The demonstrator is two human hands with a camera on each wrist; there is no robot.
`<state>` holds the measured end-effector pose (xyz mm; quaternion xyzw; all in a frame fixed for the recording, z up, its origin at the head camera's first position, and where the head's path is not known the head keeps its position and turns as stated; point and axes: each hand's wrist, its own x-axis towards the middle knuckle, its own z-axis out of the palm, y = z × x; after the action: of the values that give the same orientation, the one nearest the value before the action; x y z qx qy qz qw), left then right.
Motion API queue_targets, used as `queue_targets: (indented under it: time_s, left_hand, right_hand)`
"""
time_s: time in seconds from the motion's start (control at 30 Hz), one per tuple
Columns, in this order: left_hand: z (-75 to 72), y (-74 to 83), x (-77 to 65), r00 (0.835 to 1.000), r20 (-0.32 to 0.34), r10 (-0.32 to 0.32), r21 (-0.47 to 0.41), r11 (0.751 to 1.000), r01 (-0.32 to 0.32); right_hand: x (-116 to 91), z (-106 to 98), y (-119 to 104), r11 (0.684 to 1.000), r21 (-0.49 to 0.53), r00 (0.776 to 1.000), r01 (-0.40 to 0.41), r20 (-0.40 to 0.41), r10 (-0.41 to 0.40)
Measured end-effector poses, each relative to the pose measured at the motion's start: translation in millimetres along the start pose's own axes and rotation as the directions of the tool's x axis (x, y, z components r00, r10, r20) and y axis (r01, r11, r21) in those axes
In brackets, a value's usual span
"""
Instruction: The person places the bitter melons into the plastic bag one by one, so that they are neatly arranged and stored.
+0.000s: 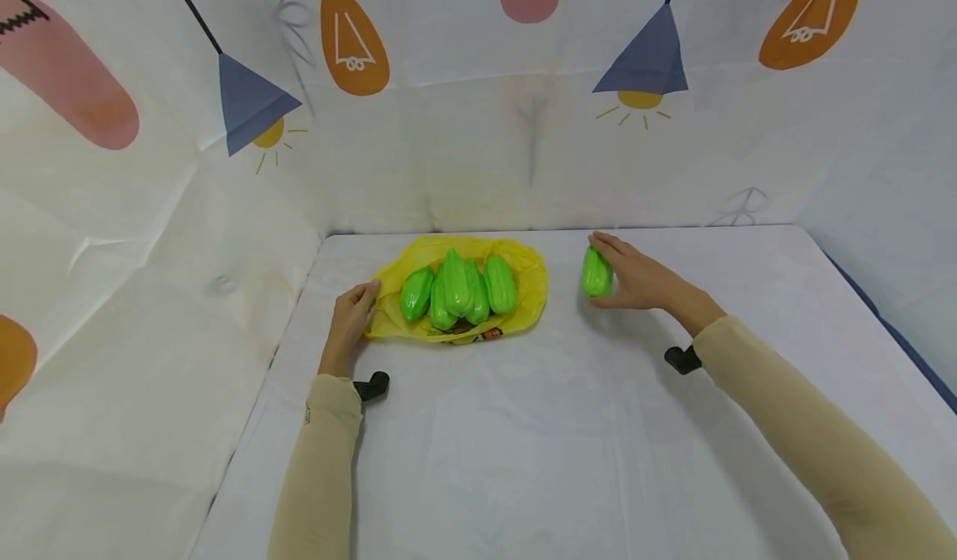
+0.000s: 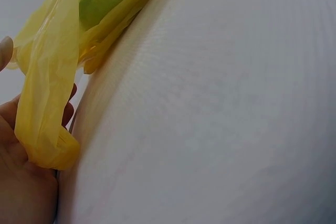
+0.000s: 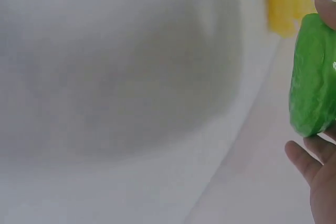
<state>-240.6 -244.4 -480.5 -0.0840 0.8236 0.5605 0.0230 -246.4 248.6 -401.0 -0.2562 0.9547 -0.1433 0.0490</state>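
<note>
My right hand point(image 1: 635, 279) holds a glossy, lumpy green vegetable point(image 1: 596, 272) between thumb and fingers, just above the table to the right of the bag. Its exact kind I cannot tell. In the right wrist view, the same green vegetable point(image 3: 315, 77) sits upright between the thumb and fingertips. My left hand point(image 1: 350, 319) grips the left edge of a yellow plastic bag point(image 1: 534, 294). A loose fold of the yellow bag point(image 2: 47, 93) hangs across the left fingers and hides part of them. Several similar green vegetables point(image 1: 457, 284) lie side by side on the spread bag.
A white-covered table point(image 1: 508, 444) lies beneath both hands. White sheeting with printed lamps and bulbs forms a wall point(image 1: 463, 153) behind the table's far edge, and another sheet point(image 1: 112, 294) hangs along the left side. Black wrist mounts point(image 1: 372, 386) stick out beside both sleeves.
</note>
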Motion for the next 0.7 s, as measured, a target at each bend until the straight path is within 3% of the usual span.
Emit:
queue_targets:
  time_s: [0.3,0.7]
  left_hand:
    - [-0.9,-0.2,0.3,1.000,0.003,0.014,0.002,1.000,-0.014]
    - [-0.1,-1.9,0.8,1.000,-0.002,0.030,0.005,1.000,-0.030]
  right_hand:
    - [45.6,-15.4,-55.4,0.988,-0.021,0.988,0.153,-0.001,-0.153]
    - [86.1,18.5,-119.1,0.953,0.013,0.947,0.303,0.111,-0.302]
